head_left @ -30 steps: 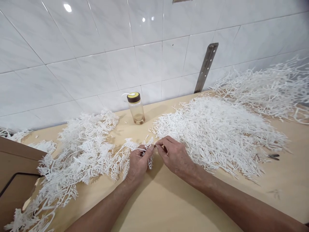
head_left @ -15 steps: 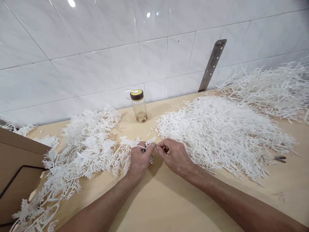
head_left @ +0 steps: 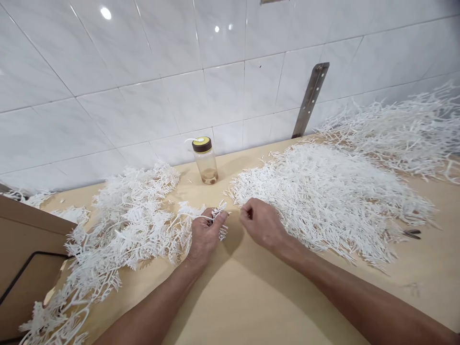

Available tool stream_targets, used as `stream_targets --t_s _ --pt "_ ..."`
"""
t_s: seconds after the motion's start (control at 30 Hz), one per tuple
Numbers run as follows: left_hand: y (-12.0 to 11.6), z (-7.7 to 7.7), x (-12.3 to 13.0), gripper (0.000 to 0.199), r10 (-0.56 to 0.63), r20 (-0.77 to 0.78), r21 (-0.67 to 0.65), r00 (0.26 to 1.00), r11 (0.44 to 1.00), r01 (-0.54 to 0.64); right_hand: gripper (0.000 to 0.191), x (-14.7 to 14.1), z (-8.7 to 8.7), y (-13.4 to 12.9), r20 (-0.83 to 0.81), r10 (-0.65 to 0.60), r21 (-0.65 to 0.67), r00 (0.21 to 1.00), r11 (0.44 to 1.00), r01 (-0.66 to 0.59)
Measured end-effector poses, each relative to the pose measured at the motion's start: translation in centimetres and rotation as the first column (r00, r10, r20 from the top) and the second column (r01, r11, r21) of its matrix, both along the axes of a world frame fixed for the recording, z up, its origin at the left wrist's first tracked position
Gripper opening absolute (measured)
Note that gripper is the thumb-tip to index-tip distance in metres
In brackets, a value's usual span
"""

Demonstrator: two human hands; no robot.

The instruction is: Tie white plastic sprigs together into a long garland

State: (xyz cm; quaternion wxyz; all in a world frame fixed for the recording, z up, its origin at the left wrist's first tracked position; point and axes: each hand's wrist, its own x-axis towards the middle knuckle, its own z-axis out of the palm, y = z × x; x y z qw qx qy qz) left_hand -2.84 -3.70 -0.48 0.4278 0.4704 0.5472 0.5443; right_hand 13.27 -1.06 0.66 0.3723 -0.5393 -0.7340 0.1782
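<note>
Head view, left hand: I see the left hand (head_left: 203,235) clenched, thumb pressing a white branching sprig (head_left: 219,210) against the fingers; its tips poke out past the thumb.
Head view, right hand: The right hand (head_left: 262,223) is curled, thumb and forefinger drawn together; I can't tell whether something small is pinched there.
Head view, change: Half a second ago both sets of fingertips nearly met at the sprig; now the right hand has drawn off, leaving a gap of bare table (head_left: 230,306). The left hand keeps its grip.
Head view, white pieces: A tangled heap (head_left: 134,220) of branching strands lies on my left, reaching up to the sprig. A broad pile (head_left: 323,196) of thin pieces spreads beyond and beside the right hand, with looser strands (head_left: 402,132) behind it.
Head view, bottle: A clear bottle (head_left: 206,165) with a dark and yellow lid stands upright between heap and pile, a little liquid in it.
Head view, hard to see: The brown box (head_left: 28,235) is cut off by the left edge. A small dark tool (head_left: 411,234) pokes out by the pile, too small for me to identify. The left fingers hide part of the sprig.
</note>
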Motion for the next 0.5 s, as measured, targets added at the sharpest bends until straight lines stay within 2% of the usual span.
stream_targets --t_s 0.03,0.1,0.23,0.37,0.5 --pt "0.0 0.1 -0.2 0.037 -0.012 0.028 -0.018 1.0 1.0 0.012 0.012 0.5 0.2 0.3 -0.03 -0.035 -0.068 0.999 0.997 0.032" --pt "0.1 0.2 -0.4 0.04 -0.039 0.062 -0.063 0.997 0.997 0.043 0.01 1.5 0.7 0.9 -0.067 -0.075 -0.07 0.995 0.995 0.07" --pt "0.2 0.5 -0.5 0.045 -0.092 0.044 -0.136 0.995 0.986 0.097 0.006 3.7 1.3 1.8 -0.046 -0.152 0.119 0.987 0.981 0.156" --pt "0.1 0.6 -0.5 0.048 -0.135 0.133 -0.143 0.982 0.978 0.154 0.018 4.9 1.2 2.4 0.064 -0.115 0.223 0.991 0.97 0.098" --pt "-0.1 0.3 -0.6 0.048 -0.14 0.241 -0.176 0.96 0.967 0.185 0.021 4.7 1.3 2.1 0.041 -0.062 0.172 0.997 0.984 0.054"
